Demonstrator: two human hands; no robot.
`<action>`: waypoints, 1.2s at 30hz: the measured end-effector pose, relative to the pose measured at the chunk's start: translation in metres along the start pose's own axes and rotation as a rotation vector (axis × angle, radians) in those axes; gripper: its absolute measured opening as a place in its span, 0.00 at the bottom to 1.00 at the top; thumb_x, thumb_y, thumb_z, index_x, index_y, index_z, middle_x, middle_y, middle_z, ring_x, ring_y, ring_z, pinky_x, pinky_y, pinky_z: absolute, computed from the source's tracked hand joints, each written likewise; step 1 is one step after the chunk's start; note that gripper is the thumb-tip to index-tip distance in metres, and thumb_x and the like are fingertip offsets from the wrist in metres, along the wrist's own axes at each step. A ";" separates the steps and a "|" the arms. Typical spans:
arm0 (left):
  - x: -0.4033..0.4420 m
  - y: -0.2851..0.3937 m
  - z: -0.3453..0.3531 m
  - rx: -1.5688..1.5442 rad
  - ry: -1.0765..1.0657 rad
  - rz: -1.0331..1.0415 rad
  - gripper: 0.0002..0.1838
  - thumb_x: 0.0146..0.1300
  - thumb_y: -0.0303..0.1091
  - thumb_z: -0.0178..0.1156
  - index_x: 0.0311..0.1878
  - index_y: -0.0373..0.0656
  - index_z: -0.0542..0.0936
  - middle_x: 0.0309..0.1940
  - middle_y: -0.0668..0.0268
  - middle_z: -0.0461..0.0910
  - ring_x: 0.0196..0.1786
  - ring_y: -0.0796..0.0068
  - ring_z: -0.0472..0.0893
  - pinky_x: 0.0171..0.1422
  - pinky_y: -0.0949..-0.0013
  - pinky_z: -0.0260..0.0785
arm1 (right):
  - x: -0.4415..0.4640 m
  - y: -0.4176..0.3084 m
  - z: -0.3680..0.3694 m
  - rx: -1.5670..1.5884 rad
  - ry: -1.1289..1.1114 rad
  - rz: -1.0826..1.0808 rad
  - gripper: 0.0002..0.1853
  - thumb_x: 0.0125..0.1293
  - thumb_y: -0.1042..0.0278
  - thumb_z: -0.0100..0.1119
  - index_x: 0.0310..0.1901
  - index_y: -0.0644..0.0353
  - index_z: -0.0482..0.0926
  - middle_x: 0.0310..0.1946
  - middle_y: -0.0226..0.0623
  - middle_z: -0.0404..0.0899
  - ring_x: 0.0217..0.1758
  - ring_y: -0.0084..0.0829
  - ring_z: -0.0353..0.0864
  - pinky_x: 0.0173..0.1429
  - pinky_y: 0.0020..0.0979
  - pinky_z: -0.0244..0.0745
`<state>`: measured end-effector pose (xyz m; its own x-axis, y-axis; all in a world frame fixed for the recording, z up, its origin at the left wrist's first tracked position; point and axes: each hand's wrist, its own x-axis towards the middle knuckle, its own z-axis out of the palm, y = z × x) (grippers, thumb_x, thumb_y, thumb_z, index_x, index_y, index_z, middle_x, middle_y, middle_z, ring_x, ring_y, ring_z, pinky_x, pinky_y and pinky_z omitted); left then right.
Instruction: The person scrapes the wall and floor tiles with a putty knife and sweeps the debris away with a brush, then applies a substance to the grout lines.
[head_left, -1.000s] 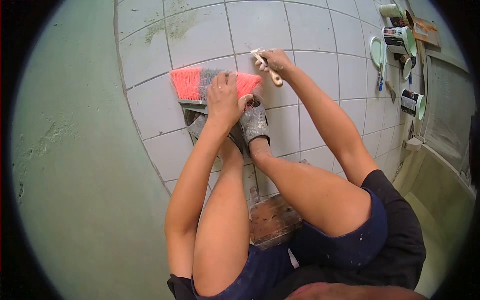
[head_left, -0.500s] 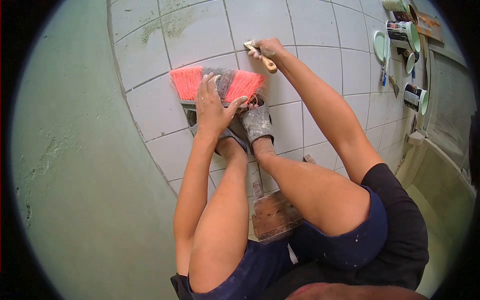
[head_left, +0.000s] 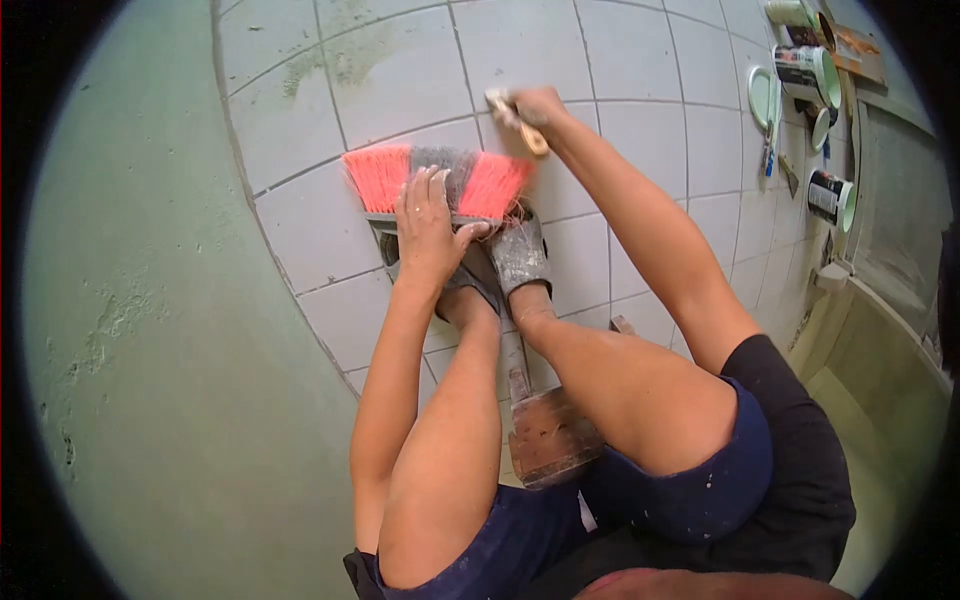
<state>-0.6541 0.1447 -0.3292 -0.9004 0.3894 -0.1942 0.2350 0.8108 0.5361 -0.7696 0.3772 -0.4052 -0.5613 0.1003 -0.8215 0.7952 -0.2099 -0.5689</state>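
My left hand holds a broom head with pink and grey bristles, fingers over its front and the thumb along its lower edge. The broom head stands against the toes of my dusty grey slippers, bristles pointing away from me. In my right hand is a short wooden-handled tool with a flat, pale end. Motion blur hides whether it is a brush or a scraper. That end is at the white tiles, right of the bristles.
A plain greenish surface borders the tiles at left. Several tubs, including a dark-labelled one, lie at upper right near a scraper and a round lid. Worn wood sits under my legs. A concrete ledge stands at right.
The broom head and my left hand have shifted slightly down in view. My right hand blurs with motion, and the wooden-handled tool has moved slightly down and tilted more steeply.
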 end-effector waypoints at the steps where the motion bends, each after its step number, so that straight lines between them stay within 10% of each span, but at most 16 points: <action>1: -0.003 0.001 0.003 0.010 -0.009 0.013 0.48 0.44 0.48 0.77 0.67 0.35 0.66 0.67 0.52 0.67 0.73 0.53 0.62 0.79 0.50 0.49 | 0.019 -0.008 0.001 0.061 0.020 -0.018 0.10 0.66 0.81 0.45 0.39 0.79 0.77 0.22 0.48 0.79 0.15 0.26 0.74 0.14 0.26 0.66; 14: -0.032 0.022 -0.011 0.016 0.121 -0.232 0.45 0.45 0.46 0.78 0.66 0.42 0.68 0.71 0.54 0.60 0.74 0.50 0.55 0.76 0.43 0.45 | -0.109 0.105 -0.061 -0.241 0.201 -0.179 0.18 0.73 0.61 0.48 0.38 0.67 0.82 0.24 0.35 0.83 0.27 0.23 0.79 0.34 0.30 0.73; 16: -0.033 0.026 -0.012 0.125 0.221 -0.119 0.33 0.53 0.43 0.75 0.58 0.40 0.74 0.59 0.54 0.72 0.62 0.58 0.71 0.67 0.52 0.60 | -0.132 0.114 -0.065 -0.179 0.121 -0.163 0.17 0.72 0.60 0.48 0.37 0.65 0.81 0.25 0.35 0.82 0.29 0.23 0.78 0.35 0.30 0.73; 19: -0.034 0.031 -0.002 -0.771 -0.077 -0.287 0.11 0.72 0.35 0.59 0.45 0.35 0.79 0.31 0.68 0.80 0.32 0.82 0.78 0.37 0.76 0.69 | -0.140 0.105 -0.039 -0.092 -0.099 -0.202 0.14 0.75 0.62 0.48 0.45 0.66 0.78 0.32 0.35 0.81 0.32 0.20 0.79 0.38 0.28 0.74; 22: -0.031 0.046 -0.007 -0.985 -0.391 -0.413 0.11 0.72 0.36 0.60 0.44 0.37 0.80 0.32 0.69 0.82 0.33 0.82 0.79 0.37 0.76 0.69 | -0.150 0.076 -0.004 -0.115 -0.233 -0.149 0.16 0.72 0.59 0.53 0.45 0.67 0.79 0.33 0.39 0.82 0.36 0.25 0.82 0.42 0.30 0.76; 36: -0.038 0.034 -0.001 -1.116 -0.477 -0.526 0.11 0.67 0.29 0.62 0.49 0.35 0.78 0.39 0.66 0.81 0.40 0.78 0.80 0.42 0.73 0.73 | -0.152 0.071 0.020 -0.468 -0.188 -0.450 0.17 0.64 0.61 0.56 0.39 0.70 0.81 0.27 0.52 0.82 0.29 0.49 0.83 0.42 0.45 0.77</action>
<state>-0.6119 0.1571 -0.3030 -0.5205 0.4418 -0.7307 -0.7328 0.2081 0.6478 -0.6324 0.3272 -0.3194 -0.8579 -0.1003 -0.5039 0.4662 0.2605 -0.8455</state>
